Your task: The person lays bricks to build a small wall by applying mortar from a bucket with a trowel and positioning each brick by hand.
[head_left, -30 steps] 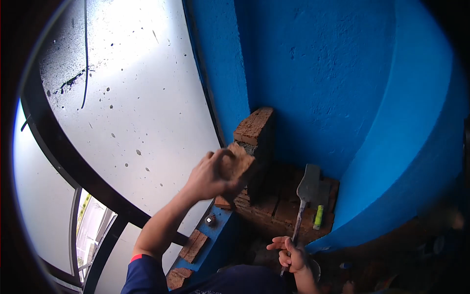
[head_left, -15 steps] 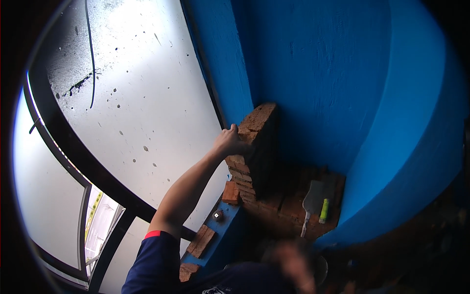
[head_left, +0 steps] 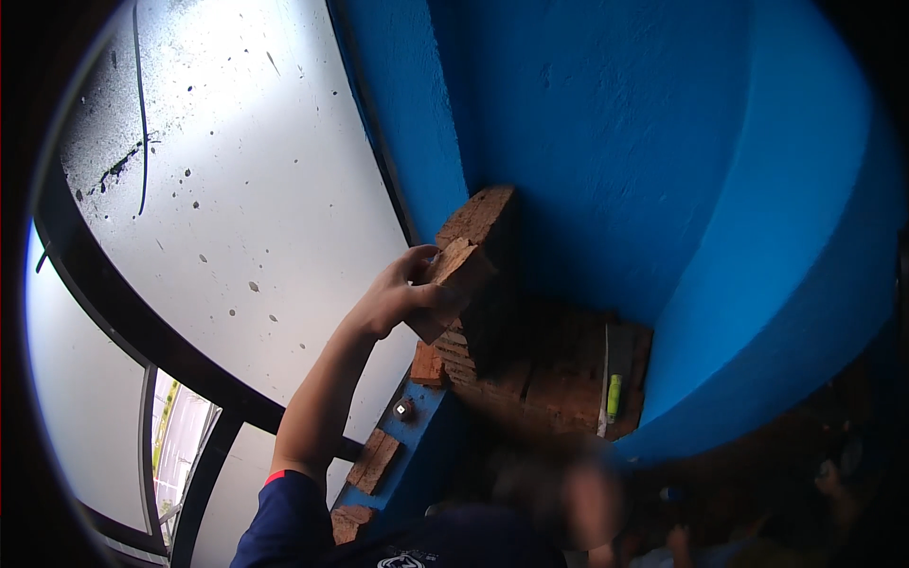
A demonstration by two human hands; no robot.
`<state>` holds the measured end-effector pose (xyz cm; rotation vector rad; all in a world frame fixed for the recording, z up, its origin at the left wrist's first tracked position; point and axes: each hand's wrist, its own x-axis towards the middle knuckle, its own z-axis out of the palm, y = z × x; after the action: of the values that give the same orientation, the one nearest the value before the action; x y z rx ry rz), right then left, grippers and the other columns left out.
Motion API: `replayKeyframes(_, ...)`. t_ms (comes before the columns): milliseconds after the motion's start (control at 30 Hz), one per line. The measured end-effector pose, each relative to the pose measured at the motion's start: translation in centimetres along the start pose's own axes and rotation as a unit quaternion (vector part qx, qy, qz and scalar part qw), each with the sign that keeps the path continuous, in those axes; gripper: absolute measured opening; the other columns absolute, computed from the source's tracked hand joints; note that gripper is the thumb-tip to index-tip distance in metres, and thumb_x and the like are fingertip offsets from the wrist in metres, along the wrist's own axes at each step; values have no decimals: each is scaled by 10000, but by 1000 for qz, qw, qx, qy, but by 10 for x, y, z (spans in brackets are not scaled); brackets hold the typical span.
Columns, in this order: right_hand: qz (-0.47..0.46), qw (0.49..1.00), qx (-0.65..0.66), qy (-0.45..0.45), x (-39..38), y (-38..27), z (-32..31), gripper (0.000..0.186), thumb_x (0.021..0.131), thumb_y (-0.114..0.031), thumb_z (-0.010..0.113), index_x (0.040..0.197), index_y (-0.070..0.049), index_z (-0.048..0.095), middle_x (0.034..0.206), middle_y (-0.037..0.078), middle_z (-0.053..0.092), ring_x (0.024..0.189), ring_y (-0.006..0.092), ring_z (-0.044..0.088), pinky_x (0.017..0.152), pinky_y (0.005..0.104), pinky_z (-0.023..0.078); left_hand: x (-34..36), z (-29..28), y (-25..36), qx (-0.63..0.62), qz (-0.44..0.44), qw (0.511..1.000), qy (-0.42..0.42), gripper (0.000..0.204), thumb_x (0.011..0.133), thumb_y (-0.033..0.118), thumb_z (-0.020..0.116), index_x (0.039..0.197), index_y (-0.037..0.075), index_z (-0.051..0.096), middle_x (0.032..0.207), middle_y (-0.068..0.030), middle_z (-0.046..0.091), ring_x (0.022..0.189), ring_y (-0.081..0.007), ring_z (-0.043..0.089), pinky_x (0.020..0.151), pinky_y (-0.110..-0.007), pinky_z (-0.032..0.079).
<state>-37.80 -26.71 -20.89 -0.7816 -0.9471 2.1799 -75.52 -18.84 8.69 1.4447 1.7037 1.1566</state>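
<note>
the right hand (head_left: 592, 502) is a blur low in view; whether its fingers are closed or holding anything, i cannot tell. left of it, rough red-brown pieces (head_left: 374, 461) sit along a smooth blue ledge (head_left: 417, 445). farther up, the left hand (head_left: 402, 293) is part-closed, thumb and fingers spread around a brick (head_left: 456, 260). the brick juts past the fingertips, tilted, at the stack (head_left: 480, 216); contact between them is unclear. right of the stack, a green tube (head_left: 614, 398) lies over brickwork (head_left: 559, 383). beyond rises a coarsely painted blue wall (head_left: 606, 142).
</note>
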Motion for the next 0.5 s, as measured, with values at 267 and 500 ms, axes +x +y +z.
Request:
replayKeyframes(267,-46,974,-190,117,-57,-6,-12,212,989,-228,475,1062,-63,586,965,79,610,872,181,582,770,296,477,-129,122,-186,-671,-302,642,-214,549,824,245,592,1295,-21,494,1217,-170,615,1073,-266,619,972,-397,470)
replayKeyframes(500,-57,846,-526,64,-35,-40,4,169,981,-185,499,1010,-54,601,906,83,617,807,174,594,705,270,495,-157,166,-262,-524,-409,722,-194,600,759,168,725,1275,-29,491,1062,-133,652,948,-229,653,838,-346,540)
